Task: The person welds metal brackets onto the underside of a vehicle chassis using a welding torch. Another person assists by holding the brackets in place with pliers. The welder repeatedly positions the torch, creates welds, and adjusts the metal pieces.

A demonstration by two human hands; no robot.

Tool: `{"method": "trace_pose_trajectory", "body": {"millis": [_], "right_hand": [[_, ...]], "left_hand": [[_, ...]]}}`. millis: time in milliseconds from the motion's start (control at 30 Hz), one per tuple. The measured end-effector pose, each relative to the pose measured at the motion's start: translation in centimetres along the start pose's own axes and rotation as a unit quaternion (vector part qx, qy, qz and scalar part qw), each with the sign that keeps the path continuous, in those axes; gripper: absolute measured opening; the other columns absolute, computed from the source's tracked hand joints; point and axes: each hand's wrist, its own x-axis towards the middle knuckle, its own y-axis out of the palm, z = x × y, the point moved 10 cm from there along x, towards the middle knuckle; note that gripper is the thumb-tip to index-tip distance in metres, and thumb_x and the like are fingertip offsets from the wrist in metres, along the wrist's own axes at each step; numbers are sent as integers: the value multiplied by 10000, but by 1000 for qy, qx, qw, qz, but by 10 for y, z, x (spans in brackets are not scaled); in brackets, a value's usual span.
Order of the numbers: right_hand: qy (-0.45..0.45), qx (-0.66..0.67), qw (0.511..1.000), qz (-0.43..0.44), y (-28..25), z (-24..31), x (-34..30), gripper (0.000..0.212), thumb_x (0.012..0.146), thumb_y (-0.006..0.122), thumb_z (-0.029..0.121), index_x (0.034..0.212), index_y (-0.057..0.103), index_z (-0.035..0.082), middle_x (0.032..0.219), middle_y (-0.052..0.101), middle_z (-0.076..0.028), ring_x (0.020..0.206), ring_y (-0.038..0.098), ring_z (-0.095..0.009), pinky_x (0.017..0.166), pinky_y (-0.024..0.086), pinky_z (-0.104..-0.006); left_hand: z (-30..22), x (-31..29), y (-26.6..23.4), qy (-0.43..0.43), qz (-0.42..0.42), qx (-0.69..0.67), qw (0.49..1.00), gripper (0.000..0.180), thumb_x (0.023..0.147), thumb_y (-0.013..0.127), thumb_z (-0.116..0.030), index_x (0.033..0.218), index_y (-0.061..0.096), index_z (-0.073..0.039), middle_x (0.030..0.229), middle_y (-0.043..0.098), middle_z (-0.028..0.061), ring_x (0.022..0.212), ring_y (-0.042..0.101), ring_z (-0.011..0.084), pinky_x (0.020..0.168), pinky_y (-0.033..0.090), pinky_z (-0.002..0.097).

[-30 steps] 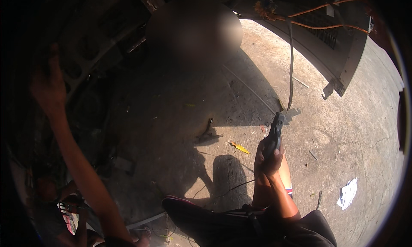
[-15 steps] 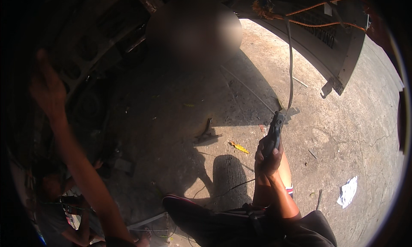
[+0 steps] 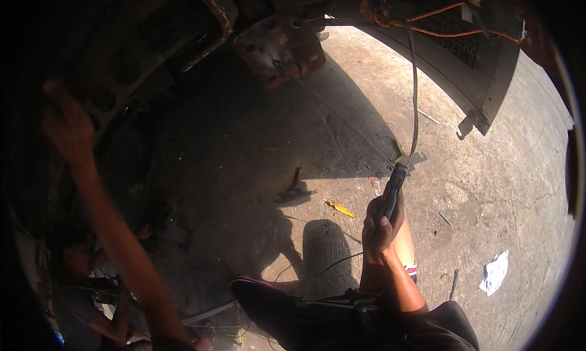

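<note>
My right hand (image 3: 383, 226) is wrapped round a black welding electrode holder (image 3: 395, 189), low over the concrete beside my bare leg. A thin rod (image 3: 360, 134) runs from the holder's tip up and left toward a rusty metal plate with holes (image 3: 281, 52). At the plate its end is hard to make out. Raised at the far left, my left hand (image 3: 68, 128) lies against or close to a dark metal frame (image 3: 113, 104). One finger stretches upward; deep shadow hides most of the others. I see nothing held in it.
A person (image 3: 76, 284) crouches at lower left. A hanging strap (image 3: 415, 101) drops close to the holder, below a pale metal panel (image 3: 488, 88) with orange cord (image 3: 458, 15). On the concrete lie a yellow leaf (image 3: 339, 209), crumpled paper (image 3: 494, 273) and a dark metal piece (image 3: 297, 189).
My right hand has turned the electrode holder slightly, its tip shifting a little right. The left hand has barely moved. A blurred patch at the top is gone, and the rusty plate shows there.
</note>
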Motion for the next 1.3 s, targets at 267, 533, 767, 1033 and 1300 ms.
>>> {"method": "trace_pose_trajectory", "body": {"millis": [267, 533, 767, 1033, 1300], "right_hand": [[23, 31, 999, -14, 0, 1, -3, 794, 737, 728, 550, 1203, 419, -15, 724, 448, -23, 465, 403, -68, 369, 289, -202], [47, 16, 998, 26, -1, -8, -3, 882, 746, 702, 622, 1250, 376, -24, 694, 473, -60, 437, 451, -87, 380, 373, -215], [72, -4, 997, 36, 1, -4, -5, 854, 736, 695, 655, 1198, 405, -1, 731, 461, -61, 457, 454, -85, 394, 387, -215], [76, 37, 996, -12, 9, 0, -4, 1061, 676, 762, 632, 1414, 364, -18, 710, 427, 11, 474, 381, -35, 383, 299, -180], [83, 46, 995, -28, 8, -3, -3, 1058, 675, 769, 623, 1409, 364, -23, 739, 442, 5, 488, 414, -35, 395, 333, -174]], "left_hand": [[-64, -25, -4, 328, -109, 209, 915, 470, 971, 483, -182, 1377, 436, 50, 847, 579, 163, 629, 517, 309, 705, 490, 467], [-44, -4, -10, -124, 13, -126, 984, 786, 969, 126, -699, 676, 354, -6, 606, 353, 51, 624, 366, 169, 740, 442, 371], [-25, -7, -7, -148, -14, -71, 986, 845, 1000, 149, -639, 771, 446, 119, 650, 437, 168, 699, 391, 231, 775, 438, 370], [-18, -11, 0, -166, 19, -84, 982, 830, 972, 130, -692, 685, 393, 41, 530, 333, 20, 533, 289, 131, 503, 301, 352], [-34, -6, -10, -82, -22, -105, 991, 794, 1019, 213, -608, 798, 546, 78, 559, 453, 56, 533, 401, 150, 546, 367, 368]]}}
